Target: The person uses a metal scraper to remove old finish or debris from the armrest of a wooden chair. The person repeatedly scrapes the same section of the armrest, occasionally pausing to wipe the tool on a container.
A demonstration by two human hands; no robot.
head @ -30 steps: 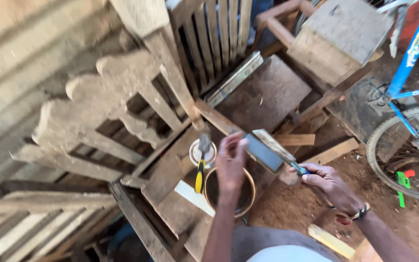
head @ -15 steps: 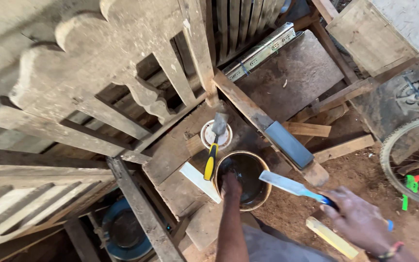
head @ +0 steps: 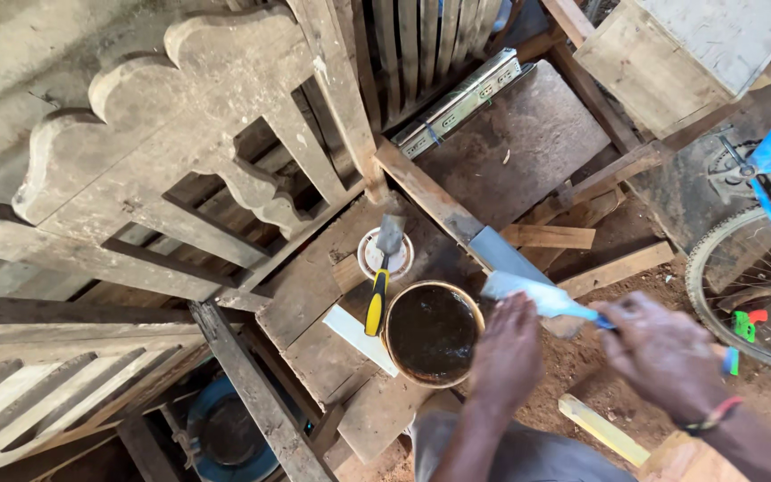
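Note:
My right hand (head: 667, 355) grips the blue handle of a chisel (head: 537, 296) whose flat steel blade points left, over the near end of a grey sharpening stone (head: 501, 254). My left hand (head: 503, 355) rests just under the blade, fingers close to the metal, beside a round bowl of dark liquid (head: 432, 332). The stone lies on a wooden plank (head: 421, 192). A yellow-handled scraper (head: 377, 290) leans across a small white lid (head: 378, 256) left of the bowl.
A carved wooden bed frame (head: 180, 152) fills the left. A metal drawer slide (head: 457, 103) lies on a dark board (head: 519, 143). A wooden box (head: 689, 54) sits top right, a blue bicycle (head: 760, 223) at right. Sawdust covers the ground (head: 582, 375).
My left hand left the bowl of dark liquid and moved right to the chisel blade. The chisel came up over the near end of the stone. The view shifted slightly.

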